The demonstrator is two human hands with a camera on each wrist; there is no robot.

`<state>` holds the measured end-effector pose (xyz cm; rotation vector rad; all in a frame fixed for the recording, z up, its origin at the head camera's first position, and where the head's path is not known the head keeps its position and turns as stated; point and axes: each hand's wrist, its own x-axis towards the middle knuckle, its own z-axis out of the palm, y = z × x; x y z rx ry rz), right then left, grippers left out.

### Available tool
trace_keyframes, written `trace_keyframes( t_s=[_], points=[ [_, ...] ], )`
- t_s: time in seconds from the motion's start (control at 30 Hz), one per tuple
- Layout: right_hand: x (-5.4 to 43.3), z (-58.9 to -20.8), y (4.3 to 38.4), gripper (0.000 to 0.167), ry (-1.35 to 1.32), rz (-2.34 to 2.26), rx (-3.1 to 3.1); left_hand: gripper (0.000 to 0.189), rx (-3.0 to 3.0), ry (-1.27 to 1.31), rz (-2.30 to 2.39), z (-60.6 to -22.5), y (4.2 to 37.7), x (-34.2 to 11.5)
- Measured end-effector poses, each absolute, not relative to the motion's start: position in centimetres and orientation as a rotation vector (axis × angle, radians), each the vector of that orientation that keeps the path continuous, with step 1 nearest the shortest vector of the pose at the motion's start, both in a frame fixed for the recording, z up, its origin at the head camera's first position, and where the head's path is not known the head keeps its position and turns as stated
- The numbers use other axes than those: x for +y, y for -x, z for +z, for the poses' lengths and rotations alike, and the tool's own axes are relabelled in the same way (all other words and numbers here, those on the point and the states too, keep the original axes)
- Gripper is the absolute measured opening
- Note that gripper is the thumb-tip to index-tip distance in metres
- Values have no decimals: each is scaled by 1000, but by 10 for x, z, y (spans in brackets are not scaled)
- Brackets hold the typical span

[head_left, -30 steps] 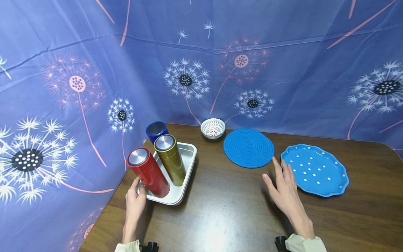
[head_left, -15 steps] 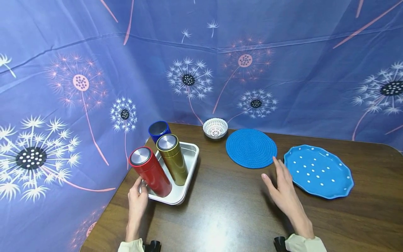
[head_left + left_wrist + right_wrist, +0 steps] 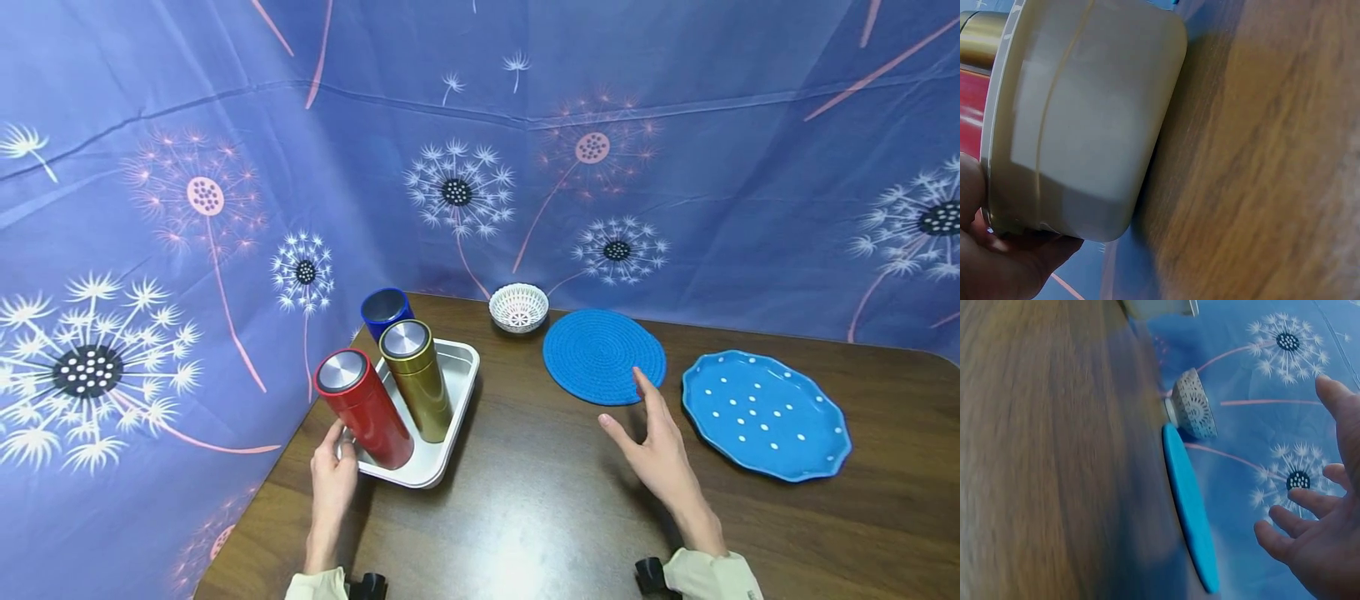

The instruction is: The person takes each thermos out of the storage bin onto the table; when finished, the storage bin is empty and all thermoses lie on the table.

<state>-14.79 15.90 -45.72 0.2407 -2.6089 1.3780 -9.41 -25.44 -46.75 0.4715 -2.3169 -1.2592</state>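
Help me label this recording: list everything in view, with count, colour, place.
Wood-grain table: one, brown, under objects
Rectangular rounded tray: one, off-white, table's left
Red cylindrical flask: one, red, in tray, nearest
Gold cylindrical flask: one, gold, in tray
Blue cylindrical flask: one, blue, behind gold flask
Openwork bowl: one, white, table's back
Round woven mat: one, blue, right of bowl
Scalloped plate: one, blue, white dots, right of mat
Dandelion-print cloth: count unclear, blue, behind and left
Wrist devices: two, black, on wrists
Sleeves: two, cream, on arms
Left hand: one, gripping tray's rim
Right hand: one, near mat

White tray point(image 3: 459, 375), white-dotted blue plate point(image 3: 765, 415)
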Motion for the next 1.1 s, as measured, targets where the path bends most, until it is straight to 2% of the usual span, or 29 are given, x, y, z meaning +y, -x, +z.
trace_keyframes(
  t_s=[1.1],
  points=[
    [73,-444,173,90,-561,1641,-2430,41,-2301,-459,-1256,-471,95,-255]
  ],
)
